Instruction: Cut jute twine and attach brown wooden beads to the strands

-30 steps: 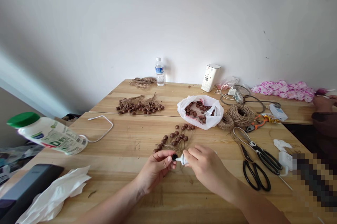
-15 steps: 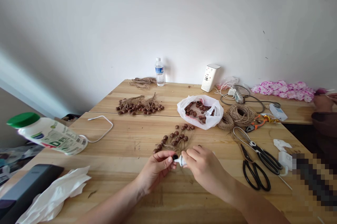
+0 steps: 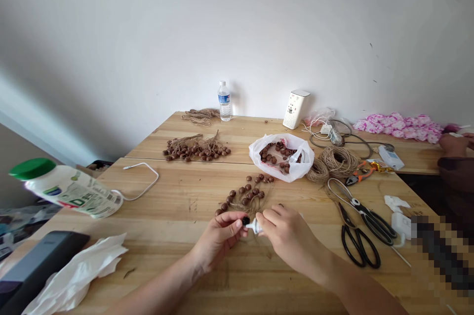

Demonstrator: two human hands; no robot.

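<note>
One dark piece (image 3: 246, 220) sits pinched in the left hand (image 3: 219, 237) on the near side of the bag (image 3: 296, 172), apparently to steady it; the right hand (image 3: 287, 232) pinches a tube (image 3: 256, 226), its nozzle (image 3: 249, 226) at the piece, presumably for aim.

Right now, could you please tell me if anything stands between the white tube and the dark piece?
Nothing visible does: the white tube in the right hand has its tip at the dark piece in the left hand.
</note>
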